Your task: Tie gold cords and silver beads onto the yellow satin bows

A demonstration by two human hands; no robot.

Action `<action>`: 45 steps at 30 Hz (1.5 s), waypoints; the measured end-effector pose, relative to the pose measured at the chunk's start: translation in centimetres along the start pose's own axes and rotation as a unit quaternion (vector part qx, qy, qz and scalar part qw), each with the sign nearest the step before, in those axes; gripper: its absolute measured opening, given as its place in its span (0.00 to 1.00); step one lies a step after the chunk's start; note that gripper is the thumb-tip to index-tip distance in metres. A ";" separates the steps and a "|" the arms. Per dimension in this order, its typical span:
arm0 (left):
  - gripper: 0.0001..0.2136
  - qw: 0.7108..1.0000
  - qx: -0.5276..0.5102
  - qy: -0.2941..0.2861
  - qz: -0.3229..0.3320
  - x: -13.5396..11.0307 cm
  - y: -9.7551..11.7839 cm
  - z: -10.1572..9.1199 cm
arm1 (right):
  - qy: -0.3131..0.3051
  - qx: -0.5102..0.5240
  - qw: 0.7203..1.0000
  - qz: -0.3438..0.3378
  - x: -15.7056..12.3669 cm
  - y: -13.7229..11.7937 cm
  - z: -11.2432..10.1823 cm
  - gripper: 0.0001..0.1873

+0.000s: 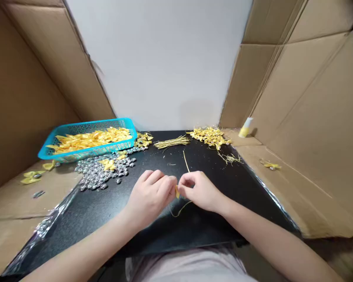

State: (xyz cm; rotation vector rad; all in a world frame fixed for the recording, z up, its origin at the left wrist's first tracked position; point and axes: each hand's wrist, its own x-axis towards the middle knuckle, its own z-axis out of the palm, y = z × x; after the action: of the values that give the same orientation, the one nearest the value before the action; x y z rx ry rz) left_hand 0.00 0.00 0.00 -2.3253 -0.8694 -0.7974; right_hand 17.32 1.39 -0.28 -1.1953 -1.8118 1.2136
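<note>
yellow bow (177,192), small and folded with a thin gold string (181,210) trailing, sits pinched between the fingertips of left hand (151,196) and right hand (201,192) over the black table (106,211).

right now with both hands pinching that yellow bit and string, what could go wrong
The tiny yellow piece, pinched between the left hand and right hand, could slip out. The thin string trails loose above and below, so it may snag or pull free. The loose silver beads lie near the left arm; a sweep might scatter them.
</note>
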 end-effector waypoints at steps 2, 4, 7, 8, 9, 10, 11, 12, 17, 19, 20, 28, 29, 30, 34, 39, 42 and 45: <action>0.06 1.000 -0.009 0.014 -0.020 0.1 -1.0 -0.2 | -0.001 0.007 1.000 0.011 0.2 0.2 0.2 0.07; 0.06 0.998 -0.040 0.028 -0.044 0.2 -1.6 -0.5 | 0.004 0.018 1.000 0.013 0.3 0.4 0.2 0.07; 0.07 0.986 -0.132 0.051 -0.092 0.2 -1.9 -0.9 | 0.021 0.040 0.999 -0.002 0.3 0.3 0.1 0.08; 0.07 0.981 -0.153 0.064 -0.101 0.2 -1.9 -1.0 | 0.021 0.046 0.999 -0.006 0.3 0.2 0.1 0.07; 0.07 0.977 -0.167 0.080 -0.104 0.2 -1.8 -1.1 | 0.018 0.048 0.999 -0.009 0.3 0.1 0.0 0.07; 0.08 0.974 -0.179 0.097 -0.103 0.2 -1.7 -1.2 | 0.016 0.049 0.999 -0.011 0.2 0.0 0.0 0.07; 0.08 0.971 -0.187 0.108 -0.097 0.2 -1.6 -1.3 | 0.015 0.048 0.999 -0.014 0.2 -0.1 -0.1 0.07; 0.09 0.971 -0.191 0.113 -0.090 0.3 -1.5 -1.4 | 0.016 0.047 0.999 -0.019 0.2 -0.2 -0.1 0.07; 0.04 0.987 -0.145 0.055 -0.048 0.5 -1.4 -1.4 | 0.010 0.052 0.998 -0.042 0.0 -0.5 -0.1 0.07; 0.03 0.990 -0.130 0.025 -0.053 0.5 -1.5 -1.3 | 0.010 0.050 0.997 -0.049 -0.1 -0.6 -0.1 0.07; 0.03 0.990 -0.128 0.010 -0.057 0.5 -1.5 -1.2 | 0.011 0.048 0.997 -0.053 -0.1 -0.6 -0.1 0.07; 0.04 0.985 -0.166 -0.016 -0.041 0.8 -1.9 -1.2 | -0.025 0.064 0.995 -0.071 0.0 -0.4 -0.1 0.06; 0.04 0.983 -0.179 -0.026 -0.038 0.8 -1.9 -1.3 | -0.034 0.073 0.994 -0.071 0.0 -0.4 -0.1 0.06; 0.04 0.979 -0.195 -0.037 -0.037 0.8 -1.9 -1.4 | -0.045 0.085 0.993 -0.070 0.0 -0.3 -0.1 0.06; 0.05 0.964 -0.254 -0.066 -0.051 0.9 -1.8 -1.9 | -0.105 0.146 0.982 -0.055 -0.1 -0.1 -0.3 0.06; 0.07 0.951 -0.292 -0.068 -0.077 1.1 -1.6 -2.1 | -0.127 0.117 0.982 -0.078 0.0 0.0 -0.6 0.10; 0.07 0.947 -0.298 -0.076 -0.089 1.1 -1.5 -2.1 | -0.120 0.077 0.984 -0.105 0.1 -0.1 -0.7 0.11; 0.07 0.951 -0.283 -0.076 -0.099 1.1 -1.4 -1.7 | -0.116 0.053 0.985 -0.119 0.0 -0.2 -0.6 0.11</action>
State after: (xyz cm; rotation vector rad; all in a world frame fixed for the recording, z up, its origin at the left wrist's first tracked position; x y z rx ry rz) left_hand -0.94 0.24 2.31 -2.8606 -1.0597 -1.0749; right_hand 17.75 1.59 0.08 -0.7784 -1.9655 1.3334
